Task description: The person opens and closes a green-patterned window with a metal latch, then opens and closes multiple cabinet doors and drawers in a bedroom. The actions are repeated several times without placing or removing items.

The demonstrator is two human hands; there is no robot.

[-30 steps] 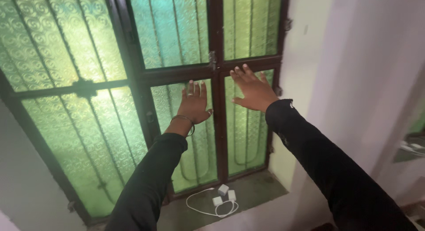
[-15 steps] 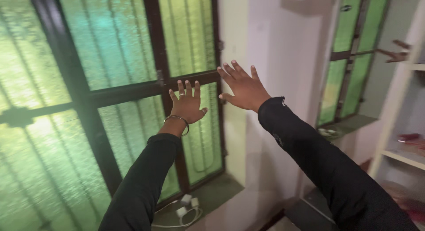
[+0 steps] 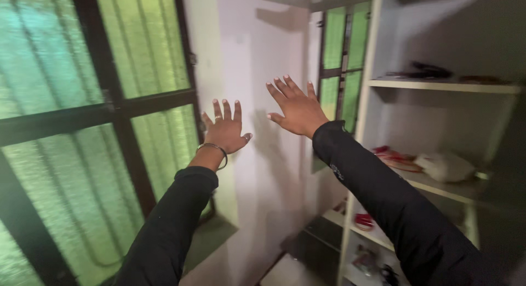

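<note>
Both my arms are stretched forward in black sleeves. My left hand (image 3: pixel 225 130) is raised with fingers spread, a bangle on the wrist and a ring on one finger; it hovers in front of the edge of a dark-framed window with green patterned glass (image 3: pixel 148 45). My right hand (image 3: pixel 296 107) is also spread wide, held up before a white wall (image 3: pixel 249 61). Neither hand holds anything, and I cannot tell whether either touches a surface.
A white shelving unit (image 3: pixel 438 86) stands at the right, with dark items on the upper shelf, a white bundle (image 3: pixel 445 166) and red things lower down. A second green-glass window (image 3: pixel 339 61) sits behind it. The window sill (image 3: pixel 211 236) is below left.
The view has swung right, from the window to the wall and shelves. Both hands left the window frame and stay spread in the air, moving right with the view.
</note>
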